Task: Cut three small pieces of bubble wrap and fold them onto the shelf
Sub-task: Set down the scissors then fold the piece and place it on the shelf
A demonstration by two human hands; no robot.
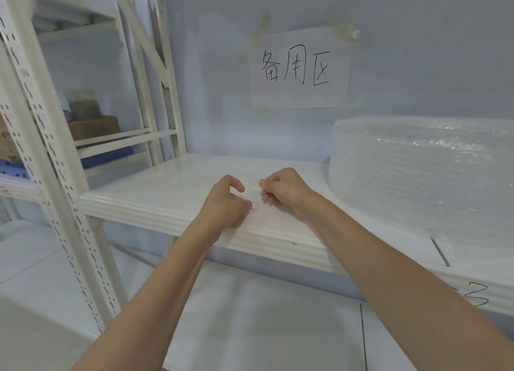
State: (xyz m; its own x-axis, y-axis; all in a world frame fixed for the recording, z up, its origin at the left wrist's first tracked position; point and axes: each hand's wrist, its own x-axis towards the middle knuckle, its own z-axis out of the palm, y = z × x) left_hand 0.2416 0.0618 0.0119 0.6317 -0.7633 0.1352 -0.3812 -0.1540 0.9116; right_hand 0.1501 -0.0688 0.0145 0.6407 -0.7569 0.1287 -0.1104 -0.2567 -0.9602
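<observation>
A small clear piece of bubble wrap (253,198) is held between both hands just above the white shelf (178,184), near its front edge. My left hand (226,201) pinches its left side with curled fingers. My right hand (281,192) pinches its right side between thumb and fingertips. The piece looks crumpled or partly folded; its exact shape is hard to tell. A large roll of bubble wrap (422,175) stands on the same shelf to the right of my hands.
A paper sign with handwritten characters (299,67) is taped to the back wall. To the left stands another white rack (41,137) with brown boxes (93,127) and a blue item (12,169). A lower white surface (250,315) lies under the shelf.
</observation>
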